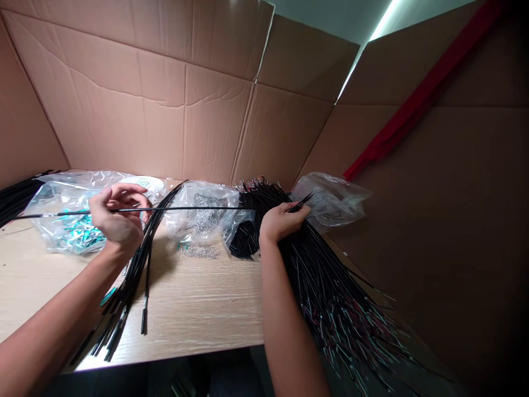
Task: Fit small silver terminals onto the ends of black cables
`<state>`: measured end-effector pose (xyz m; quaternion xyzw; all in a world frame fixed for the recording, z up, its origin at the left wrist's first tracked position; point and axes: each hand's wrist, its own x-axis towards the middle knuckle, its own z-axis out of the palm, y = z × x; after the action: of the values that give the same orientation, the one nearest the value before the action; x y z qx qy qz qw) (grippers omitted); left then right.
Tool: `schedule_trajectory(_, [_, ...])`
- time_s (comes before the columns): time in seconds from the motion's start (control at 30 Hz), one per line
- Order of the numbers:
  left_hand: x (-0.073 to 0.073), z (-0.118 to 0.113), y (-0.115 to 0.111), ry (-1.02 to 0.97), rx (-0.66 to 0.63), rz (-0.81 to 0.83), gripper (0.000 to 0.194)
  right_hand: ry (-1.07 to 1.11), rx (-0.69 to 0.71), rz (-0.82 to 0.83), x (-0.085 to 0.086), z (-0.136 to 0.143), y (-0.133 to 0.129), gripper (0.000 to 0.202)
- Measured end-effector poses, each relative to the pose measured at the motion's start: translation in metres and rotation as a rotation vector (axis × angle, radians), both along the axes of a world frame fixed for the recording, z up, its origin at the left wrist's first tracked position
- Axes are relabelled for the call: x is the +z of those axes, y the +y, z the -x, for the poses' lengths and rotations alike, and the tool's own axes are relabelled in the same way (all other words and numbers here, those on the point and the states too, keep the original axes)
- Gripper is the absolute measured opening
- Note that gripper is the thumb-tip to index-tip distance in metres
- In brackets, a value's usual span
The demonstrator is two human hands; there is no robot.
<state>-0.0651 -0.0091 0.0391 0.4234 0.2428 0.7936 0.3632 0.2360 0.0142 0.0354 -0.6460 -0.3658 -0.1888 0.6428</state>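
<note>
A single black cable (198, 208) stretches sideways above the table. My left hand (122, 214) has its fingers curled round the cable's left part, palm turned up. Dark, pointed tweezers (303, 202) stick out of my right hand (285, 220), whose fingers are closed on them at the right. Whether that hand also touches the cable's right end is unclear. Under my right hand lies a large bundle of black cables (322, 270) with bare coloured wire ends. A smaller bundle of black cables (140, 264) lies beside and below my left hand.
Plastic bags hold teal pieces (82, 231), small silvery parts (206, 212) and small black pieces (243, 240). Loose silvery bits (200, 252) lie on the wooden table (206, 309). A crumpled clear bag (339, 198) is at the right. Cardboard walls (157, 110) surround the table; a red strip (421, 94) hangs right.
</note>
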Motion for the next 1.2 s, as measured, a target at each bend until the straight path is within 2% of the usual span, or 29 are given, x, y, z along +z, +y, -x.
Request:
schedule_trajectory(0.07, [0.000, 0.004, 0.001, 0.040, 0.104, -0.033, 0.019, 0.114, -0.095, -0.076, 0.005, 0.003, 0.001, 0.019])
schedule_trajectory(0.13, [0.001, 0.007, 0.002, 0.086, 0.117, -0.009, 0.010, 0.104, -0.023, -0.076, 0.010, 0.010, 0.001, 0.013])
schedule_trajectory(0.17, [0.002, 0.009, 0.002, 0.104, 0.079, 0.015, 0.011, 0.079, 0.032, -0.063, 0.012, 0.014, 0.000, 0.013])
schedule_trajectory(0.23, [0.006, 0.012, 0.003, 0.119, -0.094, 0.082, 0.011, 0.049, 0.107, -0.029, 0.013, 0.018, -0.001, 0.013])
schedule_trajectory(0.37, [0.015, 0.017, 0.003, 0.033, -0.583, 0.216, 0.011, 0.024, 0.195, 0.115, 0.012, 0.011, -0.002, 0.013])
schedule_trajectory(0.43, [0.017, 0.020, 0.003, 0.002, -0.764, 0.284, 0.013, -0.022, 0.402, 0.246, 0.015, 0.006, -0.005, 0.011])
schedule_trajectory(0.5, [0.015, 0.020, 0.003, 0.014, -0.914, 0.338, 0.027, -0.088, 0.759, 0.406, 0.021, 0.004, -0.012, 0.010])
schedule_trajectory(0.6, [0.008, 0.018, 0.005, 0.078, -1.032, 0.364, 0.042, -0.173, 1.312, 0.673, 0.035, 0.007, -0.031, 0.012])
schedule_trajectory(0.67, [0.004, 0.016, 0.006, 0.138, -1.066, 0.386, 0.035, -0.188, 1.583, 0.858, 0.043, 0.010, -0.046, 0.016])
schedule_trajectory(0.73, [0.000, 0.015, 0.005, 0.227, -1.124, 0.437, 0.023, -0.145, 1.755, 0.963, 0.048, 0.010, -0.056, 0.023])
schedule_trajectory(0.8, [-0.002, 0.013, 0.003, 0.326, -1.187, 0.501, 0.019, -0.050, 1.804, 0.907, 0.050, 0.010, -0.060, 0.032])
schedule_trajectory(0.9, [-0.006, 0.005, -0.003, 0.441, -1.219, 0.546, 0.024, 0.161, 1.734, 0.693, 0.045, 0.013, -0.053, 0.037])
schedule_trajectory(0.97, [-0.009, -0.004, -0.006, 0.499, -1.186, 0.548, 0.028, 0.277, 1.642, 0.602, 0.037, 0.021, -0.042, 0.037])
schedule_trajectory(1.03, [-0.013, -0.013, -0.008, 0.531, -1.128, 0.525, 0.032, 0.302, 1.530, 0.561, 0.026, 0.034, -0.030, 0.038])
schedule_trajectory(1.2, [-0.024, -0.026, -0.010, 0.559, -0.999, 0.482, 0.035, 0.415, 1.420, 0.496, 0.000, 0.067, -0.015, 0.034])
